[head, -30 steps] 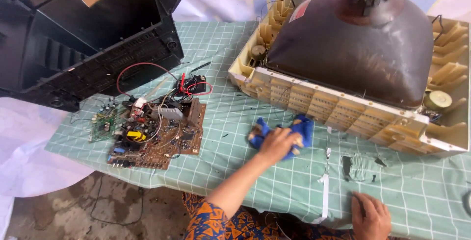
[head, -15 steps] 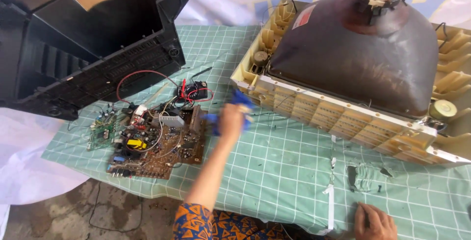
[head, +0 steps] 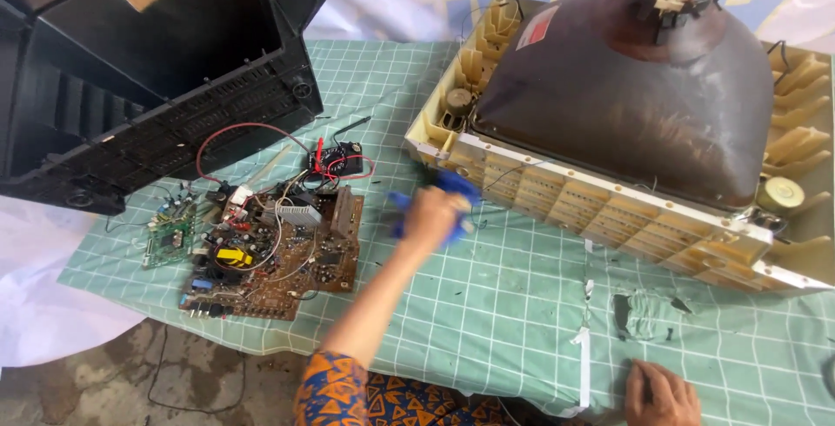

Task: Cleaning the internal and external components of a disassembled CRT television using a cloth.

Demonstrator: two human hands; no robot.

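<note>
The left hand (head: 432, 214) is gripping a blue cloth (head: 452, 195), soft-looking though blurred, over a matt green mat (head: 487, 304) that is showing a printed grid. The tube (head: 626, 95) is showing dull, dusty dark glass inside a yellowed plastic frame (head: 557, 195), and the black case (head: 148, 69) is looking like ribbed matt plastic. The board (head: 278, 261) is showing rough brown laminate under shiny metal parts.

single head-worn view, looking steeply down from above, fairly near, over green gridded mat (head: 487, 304)
</note>
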